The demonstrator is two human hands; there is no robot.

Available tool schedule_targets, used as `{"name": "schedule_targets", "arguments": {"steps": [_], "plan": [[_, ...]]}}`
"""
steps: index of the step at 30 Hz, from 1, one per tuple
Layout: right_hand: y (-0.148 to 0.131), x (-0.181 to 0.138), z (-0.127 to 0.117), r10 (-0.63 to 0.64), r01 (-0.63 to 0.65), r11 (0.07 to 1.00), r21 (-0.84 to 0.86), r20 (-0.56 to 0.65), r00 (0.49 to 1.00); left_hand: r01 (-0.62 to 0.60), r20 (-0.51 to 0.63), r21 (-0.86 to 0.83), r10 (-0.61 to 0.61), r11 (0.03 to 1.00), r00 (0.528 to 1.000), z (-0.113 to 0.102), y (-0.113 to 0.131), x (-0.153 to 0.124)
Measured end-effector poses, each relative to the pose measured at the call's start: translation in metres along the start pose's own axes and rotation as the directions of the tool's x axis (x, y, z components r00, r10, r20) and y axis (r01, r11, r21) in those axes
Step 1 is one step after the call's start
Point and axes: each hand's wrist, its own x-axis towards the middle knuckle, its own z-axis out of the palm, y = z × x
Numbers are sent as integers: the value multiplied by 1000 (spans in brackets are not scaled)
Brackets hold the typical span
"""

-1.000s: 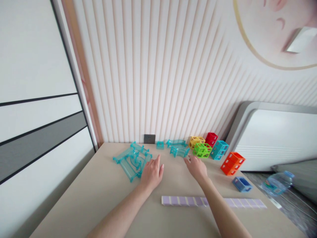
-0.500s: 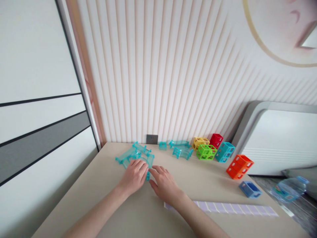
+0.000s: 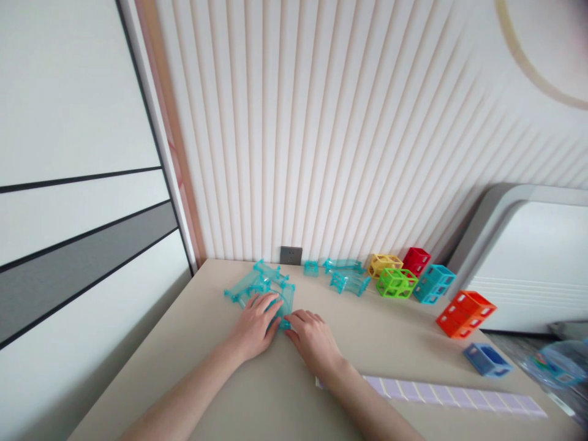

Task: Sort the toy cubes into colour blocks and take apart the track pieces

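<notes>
Translucent teal toy track pieces [image 3: 248, 286] lie in a loose pile on the table. My left hand [image 3: 255, 323] bends over the near side of the pile, its fingers and thumb around a teal track piece [image 3: 285, 310]. That piece is partly covered by the fingers. At its near end, my right hand [image 3: 316, 340] pinches the small connector between thumb and fingertips. Both hands rest low, close to the tabletop.
Along the wall are a small teal piece [image 3: 311, 267] and more teal track [image 3: 351, 283]. Yellow [image 3: 384, 264], green [image 3: 397, 283], red [image 3: 417, 261], teal [image 3: 434, 283], orange [image 3: 465, 313] and blue [image 3: 487, 359] frame blocks stand right. A lilac strip [image 3: 441, 392] lies near my right forearm.
My right hand has closed onto the end of the track piece, which has turned slightly. My left fingers have spread a little over it. The whole view has shifted slightly.
</notes>
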Motion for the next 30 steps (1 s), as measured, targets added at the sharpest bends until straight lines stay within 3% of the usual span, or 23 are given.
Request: {"name": "schedule_targets", "arguments": {"steps": [14,25,30], "plan": [[27,-10,1,134,-114,963,244,-66,989,-13,-21,-109,11,994,1000,8,-4,0],[26,-14,1,141,-123,986,115,-160,977,8,-22,-139,-11,990,1000,9,-2,-1],[22,-15,7,164,-154,986,62,-195,967,13,-119,-128,-29,992,992,0,1,1]]}}
